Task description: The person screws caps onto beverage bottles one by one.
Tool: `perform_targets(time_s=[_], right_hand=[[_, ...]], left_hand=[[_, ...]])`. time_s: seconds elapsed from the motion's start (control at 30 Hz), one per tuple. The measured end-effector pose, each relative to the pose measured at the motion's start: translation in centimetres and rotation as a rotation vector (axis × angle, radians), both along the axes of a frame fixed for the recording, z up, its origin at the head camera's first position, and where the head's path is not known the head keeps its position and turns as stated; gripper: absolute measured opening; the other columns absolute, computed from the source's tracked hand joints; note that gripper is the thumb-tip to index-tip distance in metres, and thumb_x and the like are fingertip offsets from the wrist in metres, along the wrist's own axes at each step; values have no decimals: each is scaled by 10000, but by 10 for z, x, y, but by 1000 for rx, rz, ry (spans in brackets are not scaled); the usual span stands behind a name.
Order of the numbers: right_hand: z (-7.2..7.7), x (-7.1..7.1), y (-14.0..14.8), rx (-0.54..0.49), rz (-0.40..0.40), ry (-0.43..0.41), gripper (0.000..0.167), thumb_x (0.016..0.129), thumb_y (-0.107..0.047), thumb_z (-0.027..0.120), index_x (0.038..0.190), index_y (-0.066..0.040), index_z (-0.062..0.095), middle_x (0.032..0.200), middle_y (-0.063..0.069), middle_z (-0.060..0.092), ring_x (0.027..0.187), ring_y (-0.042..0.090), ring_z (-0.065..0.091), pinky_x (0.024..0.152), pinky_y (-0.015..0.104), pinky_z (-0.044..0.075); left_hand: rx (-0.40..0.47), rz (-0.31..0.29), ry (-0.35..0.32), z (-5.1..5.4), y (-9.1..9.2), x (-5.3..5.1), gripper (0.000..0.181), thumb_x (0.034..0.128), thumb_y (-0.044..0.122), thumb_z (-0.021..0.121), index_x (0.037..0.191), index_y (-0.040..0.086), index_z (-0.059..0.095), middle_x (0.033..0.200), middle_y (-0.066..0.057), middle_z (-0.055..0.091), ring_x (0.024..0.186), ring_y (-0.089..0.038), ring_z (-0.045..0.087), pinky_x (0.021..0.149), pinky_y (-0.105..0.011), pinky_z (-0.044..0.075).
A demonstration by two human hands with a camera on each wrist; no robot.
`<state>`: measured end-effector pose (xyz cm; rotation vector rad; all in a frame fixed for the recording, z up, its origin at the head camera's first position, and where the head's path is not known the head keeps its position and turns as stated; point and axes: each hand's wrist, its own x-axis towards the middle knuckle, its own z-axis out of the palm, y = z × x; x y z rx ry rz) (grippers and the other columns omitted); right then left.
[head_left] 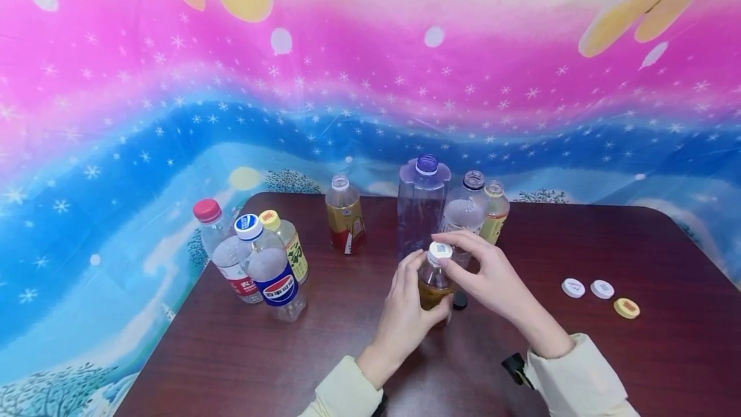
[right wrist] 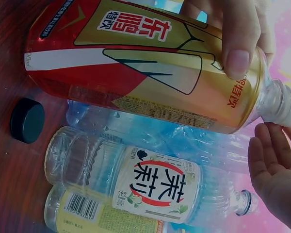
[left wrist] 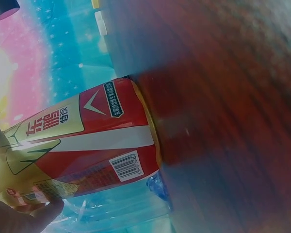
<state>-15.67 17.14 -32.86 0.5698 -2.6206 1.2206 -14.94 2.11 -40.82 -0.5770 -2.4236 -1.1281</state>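
My left hand [head_left: 402,314] grips a bottle with a red and gold label [left wrist: 97,141], its thumb and fingers wrapped around the sides. The bottle stands nearly upright low over the table; whether its base touches cannot be told. At its top is a white cap [head_left: 440,251], which my right hand [head_left: 489,275] pinches between thumb and fingers. In the right wrist view, fingers of the left hand [right wrist: 240,39] lie across the label, and the right hand [right wrist: 276,170] is at the neck. A black cap [right wrist: 27,120] lies on the table beside the bottle.
Capless bottles stand behind: a red-gold one [head_left: 346,221], a purple one [head_left: 419,201], a jasmine-labelled one [right wrist: 157,182] and a yellow-labelled one [head_left: 496,211]. Capped bottles at left have red [head_left: 207,210], blue-white [head_left: 249,227] and yellow tops [head_left: 269,218]. White [head_left: 573,287] and yellow [head_left: 627,307] loose caps lie right.
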Motion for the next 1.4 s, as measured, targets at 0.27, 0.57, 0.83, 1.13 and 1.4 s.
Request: perform_targets(time_s=[0.27, 0.57, 0.83, 1.13, 1.4], right_hand=[[2, -2, -3, -33, -96, -57, 314, 859, -175, 704, 1157, -92, 649, 1101, 80, 663, 853, 112, 616, 714, 217, 523], [-2, -1, -4, -28, -39, -28, 367, 887, -151, 660, 1245, -97, 604, 1214, 82, 634, 1006, 100, 584, 819, 310, 533], [0, 1, -1, -23, -11, -28, 354, 895, -138, 646, 1248, -119, 625, 1220, 82, 643, 944, 75, 575, 758, 239, 519], [-1, -1, -4, -75, -85, -68, 345, 842, -154, 720, 1164, -65, 634, 1087, 98, 657, 838, 79, 634, 712, 199, 528], [-3, -2, -3, 0, 7, -5, 404, 883, -96, 638, 1280, -66, 575, 1213, 102, 625, 993, 137, 587, 817, 324, 536]], left_hand=[[6, -5, -5, 0, 0, 0, 767, 776, 262, 788, 1380, 103, 342, 1389, -108, 457, 1205, -241, 538, 961, -405, 516], [20, -1, 13, -1, 1, -1, 766, 758, 259, 802, 1363, 87, 364, 1380, -117, 465, 1228, -245, 522, 978, -404, 506], [24, -14, 6, 0, 0, -1, 758, 767, 250, 795, 1364, 83, 358, 1385, -129, 455, 1229, -253, 522, 976, -412, 506], [29, -17, 1, 0, 0, -1, 761, 764, 245, 799, 1362, 83, 357, 1381, -123, 459, 1215, -247, 531, 977, -404, 507], [16, -5, 20, 0, 0, -1, 765, 756, 254, 804, 1359, 76, 368, 1376, -126, 466, 1231, -250, 521, 980, -399, 505]])
